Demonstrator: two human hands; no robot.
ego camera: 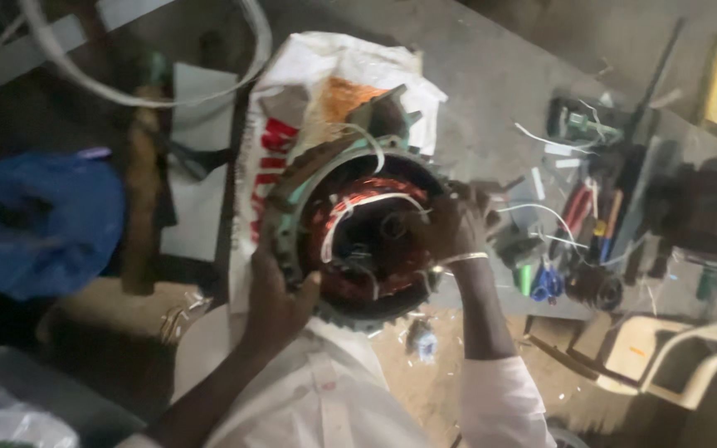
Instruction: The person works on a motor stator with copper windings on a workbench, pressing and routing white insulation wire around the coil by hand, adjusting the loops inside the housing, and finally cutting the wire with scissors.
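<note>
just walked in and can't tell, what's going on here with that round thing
A person holds a round finned motor stator with copper windings. The left hand grips its lower left rim; the right hand is at the right side of the windings. It rests on a white sack on a grey table, with hand tools to the right.

The stator (364,241) is dull grey metal with a toothed, rough-looking rim, and the windings (375,195) inside are glossy reddish copper wire tied with white plastic-looking sleeving. It sits on a white woven sack (325,62), kind of matt and crinkly, on a dusty grey matt bench (491,75). Off to the left there's a shiny blue plastic bag (35,220), to the right some tools (582,220) with smooth red and blue plastic grips, and the sleeves (325,398) near the camera are plain white cloth.
</note>
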